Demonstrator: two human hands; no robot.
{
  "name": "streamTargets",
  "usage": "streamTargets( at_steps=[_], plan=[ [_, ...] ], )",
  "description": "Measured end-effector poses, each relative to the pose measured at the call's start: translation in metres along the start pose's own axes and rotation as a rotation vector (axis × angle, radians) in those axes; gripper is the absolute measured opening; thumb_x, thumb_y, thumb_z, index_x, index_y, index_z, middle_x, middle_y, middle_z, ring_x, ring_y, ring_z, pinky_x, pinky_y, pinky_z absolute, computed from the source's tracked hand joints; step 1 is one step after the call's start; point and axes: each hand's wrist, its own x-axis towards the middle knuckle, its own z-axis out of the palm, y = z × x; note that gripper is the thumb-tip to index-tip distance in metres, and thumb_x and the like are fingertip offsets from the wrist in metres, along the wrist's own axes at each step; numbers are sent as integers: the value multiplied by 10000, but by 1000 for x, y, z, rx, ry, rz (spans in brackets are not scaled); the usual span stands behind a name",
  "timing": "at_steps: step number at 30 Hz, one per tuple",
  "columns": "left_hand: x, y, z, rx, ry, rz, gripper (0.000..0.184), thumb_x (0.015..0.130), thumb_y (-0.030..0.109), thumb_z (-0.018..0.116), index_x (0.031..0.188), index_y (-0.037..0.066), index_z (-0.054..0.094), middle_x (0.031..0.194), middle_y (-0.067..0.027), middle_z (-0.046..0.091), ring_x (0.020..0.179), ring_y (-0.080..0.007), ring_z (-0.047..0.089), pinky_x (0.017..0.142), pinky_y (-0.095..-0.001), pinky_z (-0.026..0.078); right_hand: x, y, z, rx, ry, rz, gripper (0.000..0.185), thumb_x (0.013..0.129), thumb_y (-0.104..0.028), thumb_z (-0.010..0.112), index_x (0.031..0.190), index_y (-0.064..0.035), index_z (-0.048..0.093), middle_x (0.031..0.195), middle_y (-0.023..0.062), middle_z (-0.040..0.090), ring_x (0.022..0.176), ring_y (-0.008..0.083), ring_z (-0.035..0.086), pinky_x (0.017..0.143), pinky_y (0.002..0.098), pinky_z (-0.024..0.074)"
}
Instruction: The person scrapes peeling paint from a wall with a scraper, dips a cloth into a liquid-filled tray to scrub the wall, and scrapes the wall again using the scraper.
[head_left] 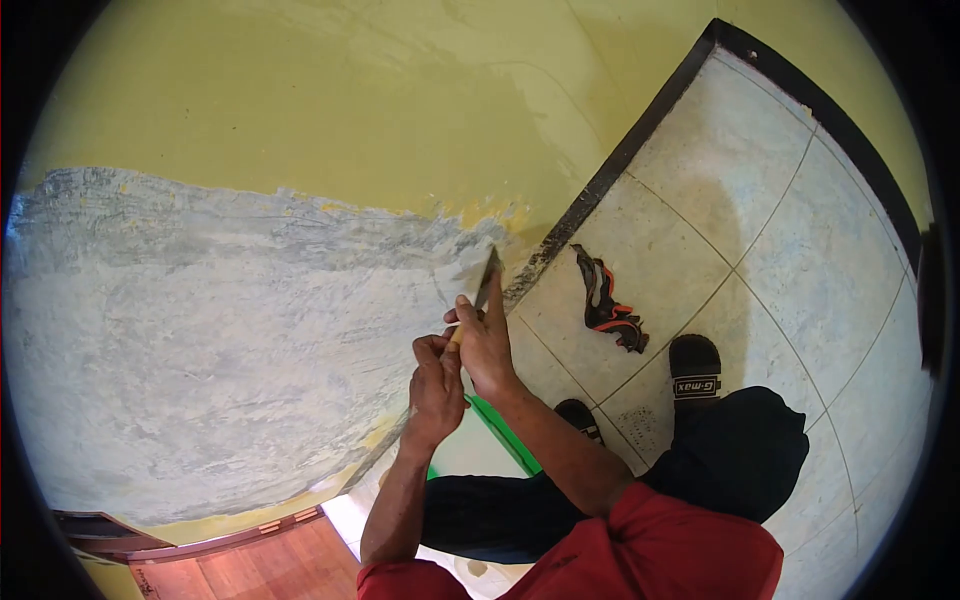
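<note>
A scraper with a yellowish handle [456,338] and a dark metal blade [488,278] is held in both hands at the lower part of the wall. My right hand [487,348] is closed around it near the blade, with the index finger stretched along the metal. Lower down, my left hand [437,388] has its fingers closed on the handle's end. The blade tip is at the edge of a rough grey-white patch [260,340], where the yellow-green paint [330,110] ends. Flaked paint edges [485,214] show just above the tip.
Black skirting [625,150] meets the tiled floor [690,215]. A crumpled black and orange item [610,305] lies on the tiles near my sandalled foot [695,368]. A green-rimmed white object [500,435] is below my hands. A reddish-brown wooden surface [260,565] shows at lower left.
</note>
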Motion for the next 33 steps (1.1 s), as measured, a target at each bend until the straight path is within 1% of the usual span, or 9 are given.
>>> streamTargets(
  at_steps=[4,12,17,20,21,24,25,28,33],
  plan=[
    [0,2,-4,-337,-98,-180,219,998,179,308,1113,-6,332,758,-129,527,548,-185,539,456,-283,504,1,2,1,-13,-160,-127,613,984,-204,464,1486,-99,128,791,4,416,659,85,412,578,235,419],
    [17,-3,-12,-721,-136,-357,243,910,230,348,1060,39,353,748,-110,506,536,-192,512,470,-343,515,6,-9,12,-87,-165,-107,557,991,-243,456,1472,-126,200,821,-5,407,661,76,405,576,232,409],
    [21,-7,-8,-703,-45,-356,298,951,242,349,1095,-12,407,1067,-149,467,564,-202,524,456,-325,506,7,-8,11,-176,-148,-140,535,993,-256,451,1464,-125,235,791,-13,414,654,72,412,557,218,395],
    [17,9,0,-487,49,-275,422,939,382,406,1203,54,376,925,-113,537,525,-150,510,413,-283,454,2,-15,17,-108,-130,-92,526,995,-257,451,1459,-109,254,736,-25,416,617,59,399,535,207,380],
    [16,11,0,-383,18,-238,479,973,350,362,1337,42,315,1132,-138,506,613,-175,569,430,-268,464,4,-12,17,-191,-113,-167,521,994,-262,454,1452,-95,269,715,-29,416,601,52,389,526,202,372],
    [19,13,11,-113,127,-50,452,1009,302,270,1363,28,330,1276,-147,443,762,-201,610,446,-259,472,16,2,9,-298,-85,-273,524,988,-291,464,1428,-56,305,793,15,501,647,67,444,578,217,410],
    [20,22,10,-202,60,-176,465,1023,280,202,1379,17,343,1322,-164,436,970,-242,594,616,-281,525,19,5,6,-329,-75,-303,535,982,-314,472,1412,-30,326,892,62,587,709,90,509,638,237,456],
    [28,11,25,-314,199,-63,480,1027,294,187,1359,-3,364,1299,-171,467,1080,-252,554,834,-315,490,19,1,6,-296,-43,-280,507,973,-283,509,1399,-43,374,764,-19,495,631,35,425,562,194,386],
    [32,17,22,-372,173,-68,474,1031,286,173,1330,3,408,1278,-173,491,1154,-256,509,981,-321,387,13,-10,15,-340,25,-310,510,962,-278,534,1374,-6,406,871,2,555,727,36,459,659,186,416]
  ],
)
